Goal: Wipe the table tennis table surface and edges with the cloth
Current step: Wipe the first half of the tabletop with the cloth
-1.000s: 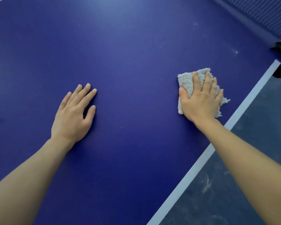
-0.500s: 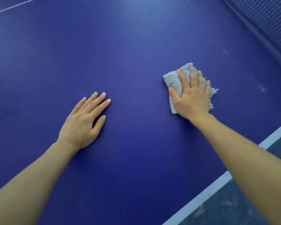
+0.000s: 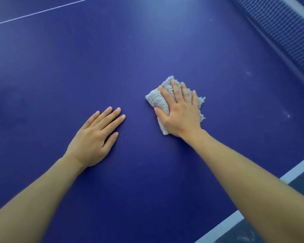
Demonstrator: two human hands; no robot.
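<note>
Cloth (image 3: 156,99): grey, crumpled, lying on blue table (image 3: 77,71), right of centre in my view. Right hand (image 3: 181,114) presses it flat, fingers straight and spread, no curl round cloth. Left hand (image 3: 93,137) near it, palm down on bare surface, fingers straight, holding nothing. White edge stripe (image 3: 223,227) lower right; net (image 3: 288,32) upper right.

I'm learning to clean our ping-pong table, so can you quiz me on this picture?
1. Which hand presses the grey cloth onto the table?
2. True or false: the left hand lies flat on the bare table.
3. Where is the net? A top right, B top left, C bottom.
Key: 1 the right hand; 2 true; 3 A.
</note>
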